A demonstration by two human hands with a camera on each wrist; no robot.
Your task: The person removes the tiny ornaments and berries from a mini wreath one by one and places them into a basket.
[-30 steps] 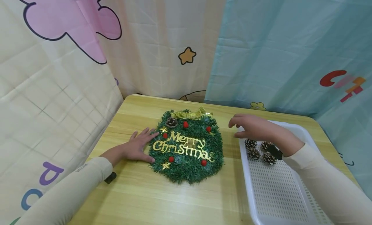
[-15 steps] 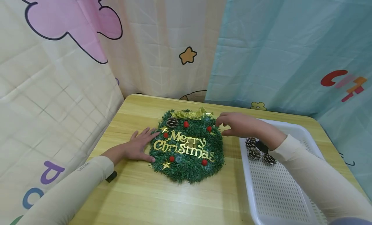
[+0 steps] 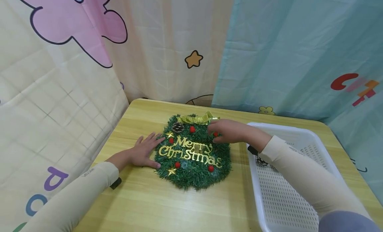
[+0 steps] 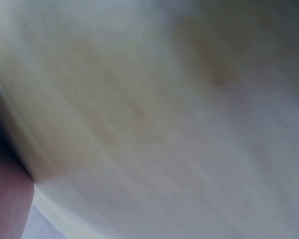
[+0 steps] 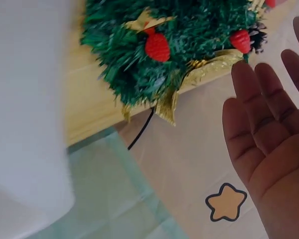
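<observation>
A green tinsel wreath (image 3: pixel 194 178) lies on the wooden table, with gold "Merry Christmas" lettering (image 3: pixel 191 153) across it. Red berries (image 3: pixel 210 168), gold stars (image 3: pixel 172 171) and a pine cone (image 3: pixel 178 127) decorate it, and a gold ribbon bow (image 3: pixel 195 119) sits along its far edge. My left hand (image 3: pixel 143 151) rests with spread fingers at the wreath's left side. Over the upper right of the wreath, near a berry, is my right hand (image 3: pixel 228 130). In the right wrist view its fingers (image 5: pixel 271 104) are loosely extended, and nothing shows in the palm.
A white plastic basket (image 3: pixel 255 195) stands at the right, its pine cones (image 3: pixel 261 162) partly hidden under my right forearm. Patterned curtains (image 3: pixel 167 59) hang behind and left of the table (image 3: pixel 167 208). The left wrist view is mostly blurred wood surface (image 4: pixel 114 114).
My right hand has moved left from the basket's edge to over the wreath's upper right. My left hand stays at the wreath's left side.
</observation>
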